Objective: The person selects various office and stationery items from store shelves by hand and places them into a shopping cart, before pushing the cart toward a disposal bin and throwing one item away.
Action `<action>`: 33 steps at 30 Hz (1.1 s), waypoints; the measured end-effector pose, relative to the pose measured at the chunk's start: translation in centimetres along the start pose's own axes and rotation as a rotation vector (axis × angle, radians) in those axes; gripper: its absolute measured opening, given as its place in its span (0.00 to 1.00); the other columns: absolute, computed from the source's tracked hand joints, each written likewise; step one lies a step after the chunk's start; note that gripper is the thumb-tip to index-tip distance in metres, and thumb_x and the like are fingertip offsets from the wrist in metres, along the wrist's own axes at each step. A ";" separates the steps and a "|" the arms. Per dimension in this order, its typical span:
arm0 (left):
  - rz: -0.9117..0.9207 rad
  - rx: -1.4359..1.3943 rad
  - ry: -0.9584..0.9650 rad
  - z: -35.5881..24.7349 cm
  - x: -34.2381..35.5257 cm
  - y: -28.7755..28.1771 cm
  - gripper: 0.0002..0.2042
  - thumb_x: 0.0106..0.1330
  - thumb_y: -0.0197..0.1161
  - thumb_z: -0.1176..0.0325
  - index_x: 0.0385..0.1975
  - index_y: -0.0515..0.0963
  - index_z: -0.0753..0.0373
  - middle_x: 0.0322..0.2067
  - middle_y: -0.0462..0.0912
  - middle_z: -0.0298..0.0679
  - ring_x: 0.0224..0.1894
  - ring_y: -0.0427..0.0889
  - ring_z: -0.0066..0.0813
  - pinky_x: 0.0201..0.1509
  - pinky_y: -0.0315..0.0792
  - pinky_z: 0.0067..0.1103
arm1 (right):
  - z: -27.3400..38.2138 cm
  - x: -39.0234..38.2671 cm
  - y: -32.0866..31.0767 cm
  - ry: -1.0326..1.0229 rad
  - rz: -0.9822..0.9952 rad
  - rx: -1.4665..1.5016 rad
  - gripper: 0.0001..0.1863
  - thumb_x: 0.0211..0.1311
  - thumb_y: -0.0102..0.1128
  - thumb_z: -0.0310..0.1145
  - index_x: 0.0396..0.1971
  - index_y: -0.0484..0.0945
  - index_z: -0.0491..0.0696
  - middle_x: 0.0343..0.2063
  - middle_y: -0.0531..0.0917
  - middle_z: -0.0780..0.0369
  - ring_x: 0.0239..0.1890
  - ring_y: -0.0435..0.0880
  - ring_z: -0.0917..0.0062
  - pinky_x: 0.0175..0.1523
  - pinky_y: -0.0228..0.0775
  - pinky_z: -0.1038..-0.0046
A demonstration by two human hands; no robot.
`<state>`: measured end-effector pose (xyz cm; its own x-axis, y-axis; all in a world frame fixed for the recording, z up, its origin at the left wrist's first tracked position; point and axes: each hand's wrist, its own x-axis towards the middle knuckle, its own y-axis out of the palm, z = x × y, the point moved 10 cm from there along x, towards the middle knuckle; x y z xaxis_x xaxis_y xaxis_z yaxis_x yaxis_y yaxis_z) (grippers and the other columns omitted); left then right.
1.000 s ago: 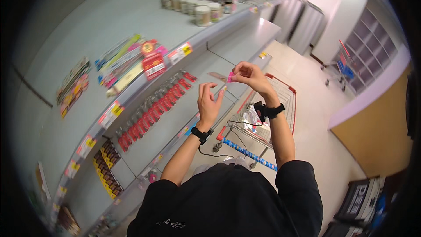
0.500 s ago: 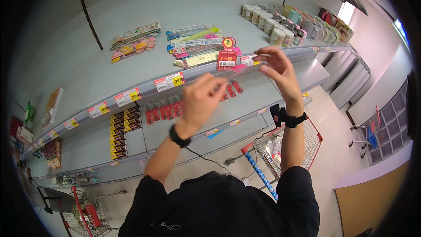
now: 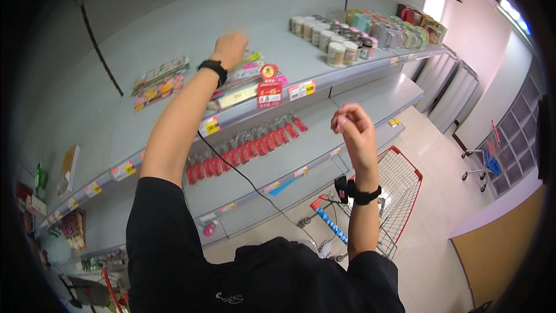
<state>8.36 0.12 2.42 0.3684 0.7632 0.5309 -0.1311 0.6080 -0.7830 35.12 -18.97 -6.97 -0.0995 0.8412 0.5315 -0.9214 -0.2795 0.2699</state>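
My left hand point(image 3: 230, 46) reaches out over the upper shelf, above flat stationery packs point(image 3: 238, 94). It is blurred and seen from its back; its fingers are hidden. A red price sign point(image 3: 269, 93) with a round topper stands at the shelf edge just in front of those packs. My right hand point(image 3: 354, 127) hangs in the air before the shelf edge, right of the sign. Its fingers are curled in against the thumb, and whether anything small is between them I cannot make out. Both wrists wear black straps.
Lidded jars point(image 3: 336, 54) and cups fill the right of the upper shelf. Colourful flat packs point(image 3: 159, 93) lie left. Red-handled packaged items point(image 3: 246, 149) line the lower shelf. A wire shopping cart point(image 3: 405, 191) stands below my right arm; a black cable point(image 3: 243, 177) trails from my left wrist.
My left hand has moved forward and up over the packs on the shelf. My right hand has lowered and its fingers have curled in. The pink strip by my hands is out of sight.
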 end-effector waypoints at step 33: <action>0.517 -1.082 0.117 -43.3 -20.5 24.4 0.06 0.57 0.66 0.70 0.29 0.77 0.63 0.20 0.77 0.43 0.26 0.77 0.42 0.30 0.69 0.31 | -15.1 -18.8 -53.8 -0.055 -1.442 -0.317 0.07 0.60 0.55 0.33 0.30 0.74 0.45 0.19 0.76 0.64 0.24 0.74 0.80 0.29 0.65 0.77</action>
<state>37.47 -10.12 -41.63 0.5888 0.8037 0.0857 0.5314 -0.3050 -0.7903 80.85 -12.77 -43.60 0.9607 0.2777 -0.0063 -0.2519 0.8807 0.4010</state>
